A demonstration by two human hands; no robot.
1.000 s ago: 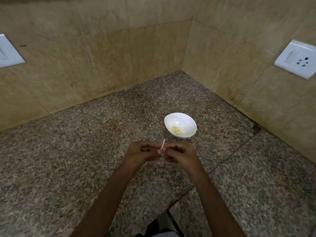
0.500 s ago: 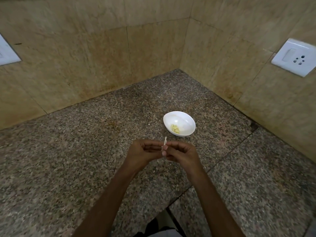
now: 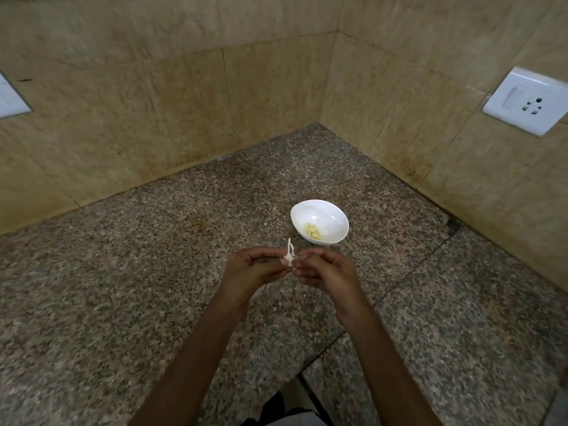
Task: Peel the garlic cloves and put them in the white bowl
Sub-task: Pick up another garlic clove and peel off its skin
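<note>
Above the granite counter point(image 3: 123, 287), left hand point(image 3: 252, 272) and right hand point(image 3: 325, 275) fingers pinch a pale garlic clove point(image 3: 289, 257), papery skin upright.

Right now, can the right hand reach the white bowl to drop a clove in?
Probably yes. The white bowl sits on the counter just beyond the right hand, and nothing lies between them. However, it and the left hand are both pinching the garlic clove, so it is occupied.
</note>
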